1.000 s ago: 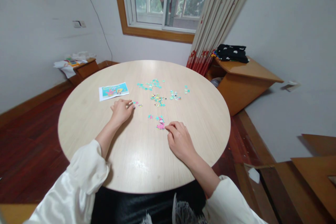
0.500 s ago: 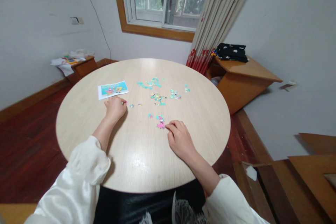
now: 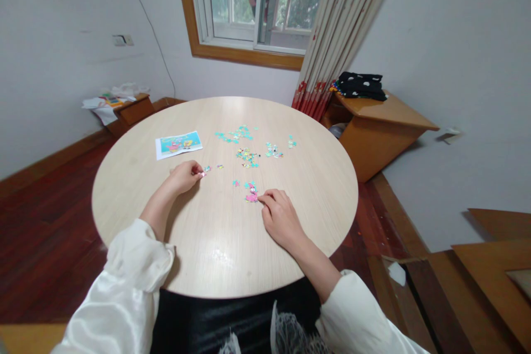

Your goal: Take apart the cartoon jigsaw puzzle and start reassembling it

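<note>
A small pink jigsaw puzzle piece [image 3: 203, 175] is pinched between the fingertips of my left hand [image 3: 185, 177], just above the tabletop left of centre. My right hand [image 3: 282, 218] rests on the table with its fingers closed at the right edge of a joined pink puzzle section [image 3: 251, 197], which shows a cartoon face with white eyes. A loose pink-and-teal puzzle piece [image 3: 236, 183] lies left of that section. Two more small pieces lie beyond my left fingertips, one of them a teal puzzle piece [image 3: 208, 168]. Behind my left hand is the printed reference picture [image 3: 179, 144].
The round wooden table [image 3: 215, 227] carries piles of teal puzzle pieces [image 3: 236, 134], mixed yellow pieces [image 3: 248, 156] and pale pieces [image 3: 274, 150]. A wooden cabinet [image 3: 377, 127] with folded black cloth [image 3: 362, 86] stands at the right, beside a curtain [image 3: 327, 27].
My left hand has moved slightly right and nearer to me, bringing the pink puzzle piece away from beside the picture. My right hand stays at the joined section. The view has shifted a little.
</note>
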Demonstrator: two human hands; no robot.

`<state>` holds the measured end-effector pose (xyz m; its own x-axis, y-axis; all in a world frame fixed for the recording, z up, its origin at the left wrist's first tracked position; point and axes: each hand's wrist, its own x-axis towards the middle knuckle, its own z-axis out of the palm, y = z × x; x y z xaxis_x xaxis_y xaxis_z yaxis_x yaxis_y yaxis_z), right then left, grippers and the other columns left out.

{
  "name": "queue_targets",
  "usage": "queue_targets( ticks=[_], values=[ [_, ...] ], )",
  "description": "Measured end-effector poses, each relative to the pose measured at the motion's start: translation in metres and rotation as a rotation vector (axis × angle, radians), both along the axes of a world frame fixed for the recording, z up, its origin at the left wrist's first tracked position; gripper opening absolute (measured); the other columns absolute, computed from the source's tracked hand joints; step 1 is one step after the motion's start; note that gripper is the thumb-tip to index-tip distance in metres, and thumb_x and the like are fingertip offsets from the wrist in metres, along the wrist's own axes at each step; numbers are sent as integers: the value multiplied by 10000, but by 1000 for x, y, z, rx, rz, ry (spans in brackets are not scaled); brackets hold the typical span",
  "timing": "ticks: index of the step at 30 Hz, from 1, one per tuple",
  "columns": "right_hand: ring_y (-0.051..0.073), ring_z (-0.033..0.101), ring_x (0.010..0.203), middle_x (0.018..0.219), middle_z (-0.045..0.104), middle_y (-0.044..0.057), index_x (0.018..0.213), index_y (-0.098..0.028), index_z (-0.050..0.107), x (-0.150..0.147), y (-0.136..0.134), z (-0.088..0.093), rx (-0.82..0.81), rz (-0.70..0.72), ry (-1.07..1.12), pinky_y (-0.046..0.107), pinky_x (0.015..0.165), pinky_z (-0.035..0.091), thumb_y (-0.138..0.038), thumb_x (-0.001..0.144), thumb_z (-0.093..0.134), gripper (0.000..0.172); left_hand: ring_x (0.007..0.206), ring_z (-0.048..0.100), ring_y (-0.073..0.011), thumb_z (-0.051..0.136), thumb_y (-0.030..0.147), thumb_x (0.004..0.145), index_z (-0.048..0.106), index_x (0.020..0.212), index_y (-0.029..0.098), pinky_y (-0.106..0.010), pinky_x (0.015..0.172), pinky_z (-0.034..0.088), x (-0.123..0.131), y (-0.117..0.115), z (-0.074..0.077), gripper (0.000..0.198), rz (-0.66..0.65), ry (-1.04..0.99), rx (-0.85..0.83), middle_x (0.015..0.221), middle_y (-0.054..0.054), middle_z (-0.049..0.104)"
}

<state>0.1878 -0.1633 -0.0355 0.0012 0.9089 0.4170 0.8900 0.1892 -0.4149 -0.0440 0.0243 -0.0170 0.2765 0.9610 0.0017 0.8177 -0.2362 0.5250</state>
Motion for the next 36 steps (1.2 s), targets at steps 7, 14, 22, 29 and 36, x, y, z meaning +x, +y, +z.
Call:
queue_targets(
  ticks=[7,14,22,29,36],
  values=[
    [234,522,930,973,599,107,992,-181,678,0,1,-3,15,3,-2,410,810,470,-47,803,418,348,659,581,-159,614,244,676,579,685,179,-296,653,445,5,-10,9,75,-171,-345,-112,668,-21,626],
    [238,523,922,975,600,111,990,-177,673,0,0,-1,8,5,-7,412,808,469,-53,813,411,339,699,607,-157,652,263,681,622,762,166,-340,736,477,29,-31,16,131,-310,-609,-297,755,-52,671],
    [238,528,931,981,602,114,1007,-160,668,-2,-1,2,-20,0,-12,409,827,469,-50,818,418,333,653,591,-141,642,265,704,664,800,145,-303,662,461,51,-49,12,155,-472,-593,-415,690,-38,663],
    [239,520,936,986,598,116,1010,-161,666,-1,-1,1,-7,3,-7,409,819,465,-54,819,409,338,678,613,-147,628,256,715,662,790,143,-289,661,458,55,-51,10,140,-445,-598,-427,707,-48,683],
    [240,516,943,986,594,121,1038,-147,649,-2,0,2,-14,-2,0,402,822,462,-57,825,392,346,600,616,-137,708,254,665,606,737,129,-246,580,428,61,-55,7,176,-317,-720,-518,604,-40,661]
  ],
)
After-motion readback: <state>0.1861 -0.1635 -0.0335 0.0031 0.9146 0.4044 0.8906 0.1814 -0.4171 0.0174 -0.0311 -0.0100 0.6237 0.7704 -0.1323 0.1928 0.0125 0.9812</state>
